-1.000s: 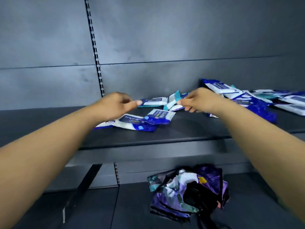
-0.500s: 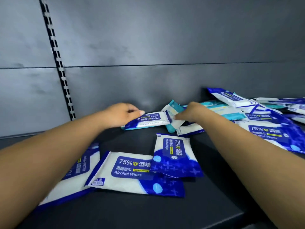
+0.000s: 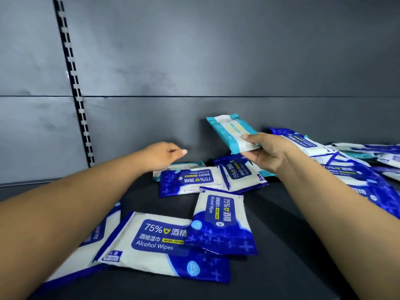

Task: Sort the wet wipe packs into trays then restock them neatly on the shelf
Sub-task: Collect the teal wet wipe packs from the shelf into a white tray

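My right hand [image 3: 267, 151] pinches a teal-and-white wipe pack [image 3: 230, 132] and holds it lifted above the dark shelf [image 3: 140, 198]. My left hand [image 3: 163, 155] hovers over a blue alcohol wipe pack [image 3: 191, 180] near the back wall, fingers loosely curled with nothing in them. Another teal pack [image 3: 184, 165] peeks out from under that blue one. Closer to me lie a large blue pack [image 3: 160, 243] and a smaller blue pack [image 3: 220, 221] overlapping it. One more blue pack [image 3: 240, 174] lies under my right hand.
A heap of several blue and teal packs [image 3: 350, 161] spreads along the shelf at the right. A slotted upright [image 3: 74, 83] runs down the grey back panel at the left. Part of another pack [image 3: 97, 232] shows under my left forearm.
My right hand has picked the teal pack out of the pile and raised it. My left hand has let go of the blue pack and lifted slightly. The view has moved closer.
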A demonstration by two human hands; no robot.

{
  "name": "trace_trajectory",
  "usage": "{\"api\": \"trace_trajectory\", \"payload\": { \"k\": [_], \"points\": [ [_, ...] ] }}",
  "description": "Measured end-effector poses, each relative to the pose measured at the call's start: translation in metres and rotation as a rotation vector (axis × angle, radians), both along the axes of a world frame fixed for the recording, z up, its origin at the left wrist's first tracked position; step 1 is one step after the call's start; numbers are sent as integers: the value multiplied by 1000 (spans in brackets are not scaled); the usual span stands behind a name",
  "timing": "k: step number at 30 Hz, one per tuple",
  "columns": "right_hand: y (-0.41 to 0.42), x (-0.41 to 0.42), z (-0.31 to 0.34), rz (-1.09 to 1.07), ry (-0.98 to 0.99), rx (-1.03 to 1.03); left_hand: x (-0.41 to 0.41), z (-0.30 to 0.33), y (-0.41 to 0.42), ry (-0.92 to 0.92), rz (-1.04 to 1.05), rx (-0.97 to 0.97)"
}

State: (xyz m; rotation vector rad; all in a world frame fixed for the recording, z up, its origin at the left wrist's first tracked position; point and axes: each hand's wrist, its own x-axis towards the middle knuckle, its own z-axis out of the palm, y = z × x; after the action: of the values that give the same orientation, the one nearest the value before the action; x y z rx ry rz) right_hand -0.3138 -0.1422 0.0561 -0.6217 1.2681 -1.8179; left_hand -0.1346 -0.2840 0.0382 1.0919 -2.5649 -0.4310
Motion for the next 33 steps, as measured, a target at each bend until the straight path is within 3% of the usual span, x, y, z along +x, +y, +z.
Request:
{"api": "trace_trajectory", "payload": {
  "k": [5,8,16,20,24,26,30,33],
  "points": [
    [6,-5,5,77,-110,-49,-4,-16,-32,-160,31,158],
    [6,-3,3,166,-35,7,-3,-17,-41,-209,20,206],
    [3,1,2,308,81,43,0,-5,-40,-150,232,484],
    [5,4,-2,311,122,65,24,5,-32,52,229,547],
    [17,21,0,297,60,43,73,23,-10,518,155,472],
    [31,36,1,300,3,-4,93,35,24,737,92,535],
    [77,53,-1,292,-32,-96,105,50,112,965,20,580],
    [129,55,-8,260,49,-135,104,40,186,1078,23,620]
  ]
}}
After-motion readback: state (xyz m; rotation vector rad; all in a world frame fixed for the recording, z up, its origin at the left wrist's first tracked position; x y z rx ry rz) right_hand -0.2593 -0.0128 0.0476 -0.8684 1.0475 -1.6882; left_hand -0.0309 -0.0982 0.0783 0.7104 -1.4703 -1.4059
